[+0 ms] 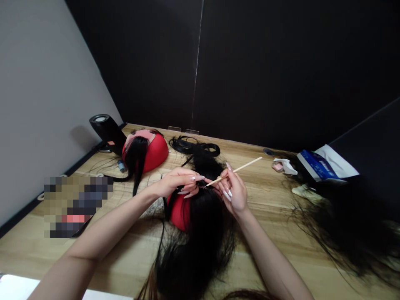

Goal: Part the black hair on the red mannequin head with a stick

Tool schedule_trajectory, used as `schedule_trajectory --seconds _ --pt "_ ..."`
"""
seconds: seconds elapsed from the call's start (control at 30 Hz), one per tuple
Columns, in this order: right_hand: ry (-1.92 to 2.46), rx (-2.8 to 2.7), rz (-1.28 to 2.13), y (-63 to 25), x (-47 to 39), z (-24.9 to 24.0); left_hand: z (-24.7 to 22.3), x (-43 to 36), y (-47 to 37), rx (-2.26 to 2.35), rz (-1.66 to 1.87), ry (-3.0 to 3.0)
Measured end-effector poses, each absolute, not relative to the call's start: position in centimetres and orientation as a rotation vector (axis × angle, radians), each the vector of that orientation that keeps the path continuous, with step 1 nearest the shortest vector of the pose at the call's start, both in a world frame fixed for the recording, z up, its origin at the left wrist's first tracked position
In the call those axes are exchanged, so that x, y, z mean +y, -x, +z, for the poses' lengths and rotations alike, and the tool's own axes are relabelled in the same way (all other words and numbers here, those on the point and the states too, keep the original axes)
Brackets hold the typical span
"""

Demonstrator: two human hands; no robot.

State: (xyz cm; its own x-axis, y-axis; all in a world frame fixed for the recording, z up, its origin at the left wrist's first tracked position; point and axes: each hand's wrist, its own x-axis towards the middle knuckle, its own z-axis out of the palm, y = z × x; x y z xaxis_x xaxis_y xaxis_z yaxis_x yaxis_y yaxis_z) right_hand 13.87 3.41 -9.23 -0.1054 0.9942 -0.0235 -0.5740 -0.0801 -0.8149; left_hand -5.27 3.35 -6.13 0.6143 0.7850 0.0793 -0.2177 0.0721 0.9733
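Observation:
A red head form [179, 213] stands at the middle of the table, with long black hair [200, 233] hanging over its near side. My right hand [233, 189] holds a thin wooden stick [248, 165] at a slant, its lower tip at the hair on top of the form. Just left of that tip, my left hand [181, 182] has its thumb and forefinger pinched together at the hair. What lies between those fingertips is too small to make out.
Behind on the left are a second red head form [157, 152] and a black cylinder [108, 131]. Loose black hair [353, 221], a blue and white packet [318, 165] and crumpled tissue [289, 166] lie on the wooden table [265, 208] at right.

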Motion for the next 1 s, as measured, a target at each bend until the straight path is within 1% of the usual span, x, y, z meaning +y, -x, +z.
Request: schedule_trajectory --seconds 0.23,0.7,1.0 --pt "0.72 -0.777 1.548 -13.97 3.44 -9.43 -5.76 3.48 4.46 0.587 0.865 -1.026" --pt "0.782 -0.817 1.541 -13.83 3.33 -8.78 -5.47 3.3 4.51 0.656 0.839 -1.121" --pt "0.819 -0.77 1.486 -13.46 3.29 -8.87 -5.26 3.28 4.26 0.663 0.855 -1.057"
